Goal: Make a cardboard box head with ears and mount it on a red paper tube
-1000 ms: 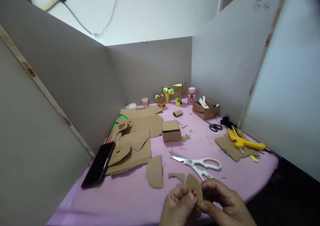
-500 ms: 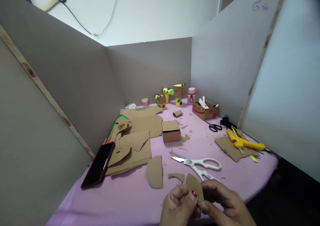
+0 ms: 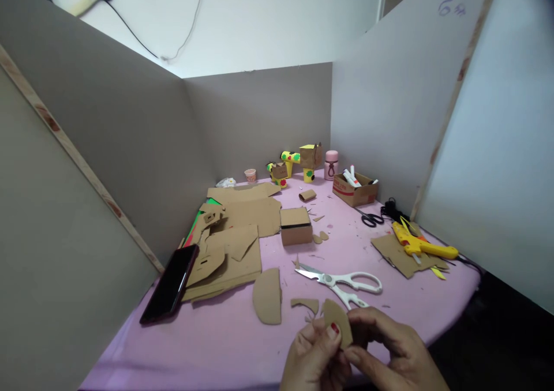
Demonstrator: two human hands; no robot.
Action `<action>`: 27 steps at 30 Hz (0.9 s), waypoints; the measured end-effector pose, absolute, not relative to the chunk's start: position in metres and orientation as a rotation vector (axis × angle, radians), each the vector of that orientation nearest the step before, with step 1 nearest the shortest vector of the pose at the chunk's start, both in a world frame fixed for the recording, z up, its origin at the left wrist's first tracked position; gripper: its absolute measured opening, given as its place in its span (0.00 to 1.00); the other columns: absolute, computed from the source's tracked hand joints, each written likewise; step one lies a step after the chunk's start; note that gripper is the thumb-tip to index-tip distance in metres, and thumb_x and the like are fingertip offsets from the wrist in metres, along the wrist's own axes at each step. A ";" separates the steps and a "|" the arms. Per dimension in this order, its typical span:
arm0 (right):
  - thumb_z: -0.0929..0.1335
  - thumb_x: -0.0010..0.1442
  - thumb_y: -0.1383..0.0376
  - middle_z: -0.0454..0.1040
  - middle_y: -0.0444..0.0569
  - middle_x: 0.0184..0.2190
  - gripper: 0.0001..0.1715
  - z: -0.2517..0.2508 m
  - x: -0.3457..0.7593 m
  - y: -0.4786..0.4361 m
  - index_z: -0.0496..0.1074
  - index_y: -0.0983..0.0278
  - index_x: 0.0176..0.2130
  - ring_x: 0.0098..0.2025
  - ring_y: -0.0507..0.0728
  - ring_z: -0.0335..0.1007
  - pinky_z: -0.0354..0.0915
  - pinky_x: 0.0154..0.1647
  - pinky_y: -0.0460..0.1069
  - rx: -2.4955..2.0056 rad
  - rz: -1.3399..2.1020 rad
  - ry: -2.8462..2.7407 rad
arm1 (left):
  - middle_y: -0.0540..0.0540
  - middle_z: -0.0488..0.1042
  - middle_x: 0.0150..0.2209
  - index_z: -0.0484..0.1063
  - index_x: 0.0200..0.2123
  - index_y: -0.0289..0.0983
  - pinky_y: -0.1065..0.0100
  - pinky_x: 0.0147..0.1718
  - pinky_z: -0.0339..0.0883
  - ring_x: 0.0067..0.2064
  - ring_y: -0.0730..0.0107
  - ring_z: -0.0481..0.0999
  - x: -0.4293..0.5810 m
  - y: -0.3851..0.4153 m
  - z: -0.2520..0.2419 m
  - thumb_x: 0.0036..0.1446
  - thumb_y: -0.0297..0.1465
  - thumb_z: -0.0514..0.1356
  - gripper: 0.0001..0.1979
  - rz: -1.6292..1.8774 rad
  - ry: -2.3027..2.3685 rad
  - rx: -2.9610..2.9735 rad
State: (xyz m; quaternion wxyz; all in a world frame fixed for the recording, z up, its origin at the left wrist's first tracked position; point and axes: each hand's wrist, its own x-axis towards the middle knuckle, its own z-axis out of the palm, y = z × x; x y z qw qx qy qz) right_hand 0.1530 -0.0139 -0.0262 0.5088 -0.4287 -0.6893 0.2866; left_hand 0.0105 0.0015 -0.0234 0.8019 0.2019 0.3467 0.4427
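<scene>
Both hands are occupied with one cardboard piece, held above the counter [image 3: 194, 345] at the lower centre-right of the frame. The left hand [image 3: 315, 350] pinches the piece [image 3: 336, 316], thumb flat on its face and fingers behind, a grip that appears to keep the thin card firm and upright. The right hand [image 3: 389, 350] is narrow, forefinger and thumb on the right and lower edges, presumably to steady the rim; contact behind it cannot be seen. Just beyond lie the scissors [image 3: 331, 278], blades slightly parted and handles toward the right hand, seemingly for ready reach. An offcut [image 3: 308, 303] and a half-disc [image 3: 267, 296] lie left of the hands, apart from each other. The box [image 3: 296, 235] stands mid-frame. At the right, the glue gun [image 3: 426, 248] rests on scrap card [image 3: 387, 249], probably to shield the cloth. Card sheets [image 3: 240, 270] are stacked left of centre, beside the phone [image 3: 171, 284], which leaves the near counter free for handwork.
</scene>
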 end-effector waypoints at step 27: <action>0.66 0.59 0.70 0.82 0.52 0.30 0.12 -0.048 0.149 -0.014 0.75 0.65 0.44 0.27 0.58 0.79 0.73 0.28 0.48 -1.047 -0.320 -1.828 | 0.49 0.77 0.24 0.79 0.27 0.37 0.72 0.31 0.57 0.26 0.72 0.71 0.022 0.000 -0.038 0.29 0.37 0.74 0.18 1.110 0.756 0.353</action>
